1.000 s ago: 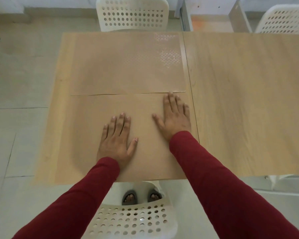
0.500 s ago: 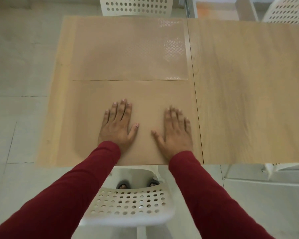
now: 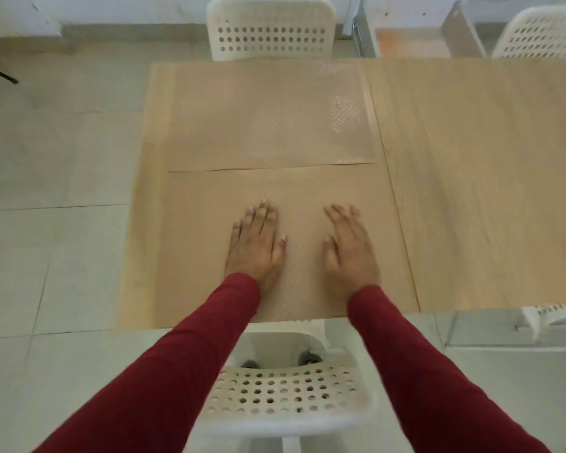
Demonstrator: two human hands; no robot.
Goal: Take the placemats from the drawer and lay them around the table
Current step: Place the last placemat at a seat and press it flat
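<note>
Two tan placemats lie flat on the light wooden table (image 3: 471, 191). The near placemat (image 3: 203, 250) covers the table's near left part, and the far placemat (image 3: 258, 119) lies just beyond it, their edges meeting. My left hand (image 3: 255, 243) lies flat on the near placemat with straight fingers. My right hand (image 3: 350, 246) is over the same mat a little to the right, fingers straight and blurred; whether it touches the mat I cannot tell. Both sleeves are dark red.
A white perforated chair (image 3: 285, 397) stands between me and the table's near edge. Another white chair (image 3: 272, 27) stands at the far side, a third (image 3: 543, 31) at the far right. Pale floor tiles (image 3: 46, 158) lie left of the table.
The right hand has drawn back from the mat's far right corner to beside the left hand. Both hands stay on the near placemat; the view has shifted slightly.
</note>
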